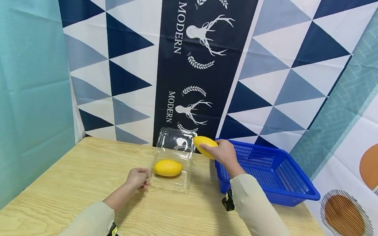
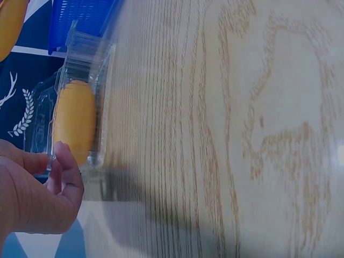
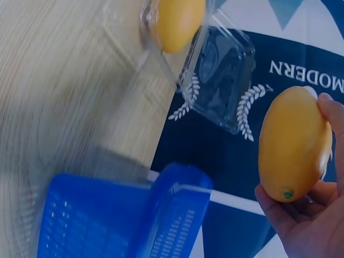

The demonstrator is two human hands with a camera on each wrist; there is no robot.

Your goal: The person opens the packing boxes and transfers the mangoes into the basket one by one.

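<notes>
Right hand grips a yellow mango beside the clear clamshell's right, long axis slanting lidward; left hand pinches the clamshell's left edge.

There are two yellow fruits, one box, one basket, two hands.

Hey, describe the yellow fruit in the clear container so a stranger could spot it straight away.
On the wooden table, left of the blue basket, sits an open clear container. In its base, near the left hand, lies an oblong yellow fruit. Unlike the other fruit, held up by the right hand, this one rests inside the plastic.
</notes>
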